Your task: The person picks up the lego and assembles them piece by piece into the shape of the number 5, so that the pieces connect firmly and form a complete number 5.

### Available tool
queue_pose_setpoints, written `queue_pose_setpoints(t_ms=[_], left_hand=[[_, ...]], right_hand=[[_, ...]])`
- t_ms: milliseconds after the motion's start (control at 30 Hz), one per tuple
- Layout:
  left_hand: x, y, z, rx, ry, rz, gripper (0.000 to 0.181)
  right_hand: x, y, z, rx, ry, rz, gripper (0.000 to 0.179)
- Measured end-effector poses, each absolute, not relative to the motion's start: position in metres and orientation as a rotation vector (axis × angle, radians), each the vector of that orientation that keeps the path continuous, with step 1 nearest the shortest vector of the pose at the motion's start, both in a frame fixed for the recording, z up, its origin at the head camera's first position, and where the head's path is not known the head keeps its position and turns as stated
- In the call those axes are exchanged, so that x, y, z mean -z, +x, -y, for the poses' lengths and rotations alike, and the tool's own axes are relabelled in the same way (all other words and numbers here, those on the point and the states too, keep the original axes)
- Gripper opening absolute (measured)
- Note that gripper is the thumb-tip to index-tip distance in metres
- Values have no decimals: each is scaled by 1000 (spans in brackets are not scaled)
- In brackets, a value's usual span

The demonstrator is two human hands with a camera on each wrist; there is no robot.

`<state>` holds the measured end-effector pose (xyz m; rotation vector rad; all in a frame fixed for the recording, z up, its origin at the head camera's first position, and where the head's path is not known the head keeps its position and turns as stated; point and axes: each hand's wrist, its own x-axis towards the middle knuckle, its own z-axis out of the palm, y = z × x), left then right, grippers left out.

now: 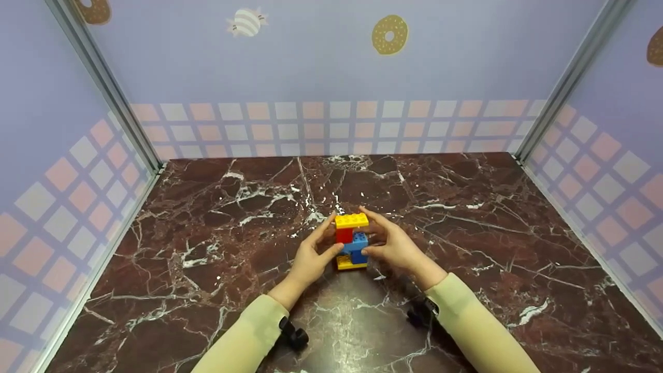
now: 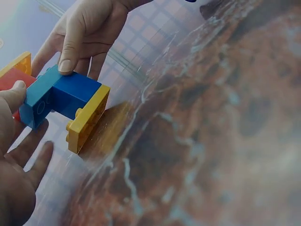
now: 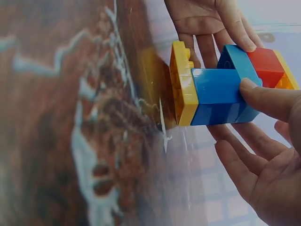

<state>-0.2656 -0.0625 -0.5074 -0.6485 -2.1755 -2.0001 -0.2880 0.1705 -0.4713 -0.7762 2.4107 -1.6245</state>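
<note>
Between my two hands stands a tower of toy building bricks. Its base is a yellow plate [image 1: 351, 267], with a dark blue brick [image 3: 217, 89] above. A lighter blue brick [image 2: 43, 92] lies across that, jutting left and carrying a red brick [image 1: 344, 235]. Another yellow plate [image 1: 352, 221] tops the red brick and overhangs to the right. My left hand [image 1: 311, 256] grips the tower from the left, thumb at the red and lighter blue bricks. From the right, my right hand [image 1: 396, 246] holds it, thumb pressed on the blue bricks. Fingers of both hands reach around behind.
Under the hands spreads a dark red marble-patterned table [image 1: 181, 290], its polished top reflecting the lower plate. A lilac back wall [image 1: 321, 62] with checks and sweets closes the far edge; walls rise left and right. Black wrist devices sit under the left sleeve [image 1: 248, 329] and right sleeve [image 1: 476, 324].
</note>
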Motion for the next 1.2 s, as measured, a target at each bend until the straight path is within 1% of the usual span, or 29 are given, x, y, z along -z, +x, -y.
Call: queue_pose_setpoints(t_ms=[167, 267, 800, 1200], left_hand=[[509, -266, 64, 2107, -700, 2195, 92], [509, -266, 65, 2156, -716, 2203, 101], [508, -266, 64, 2139, -675, 2274, 106], [510, -267, 64, 2108, -674, 2311, 106]], right_hand=[[475, -290, -171, 1608, -812, -2432, 89], [475, -291, -171, 1607, -804, -2442, 89], [482, -295, -173, 1623, -704, -2410, 94], [484, -296, -176, 1570, -698, -2408, 92]])
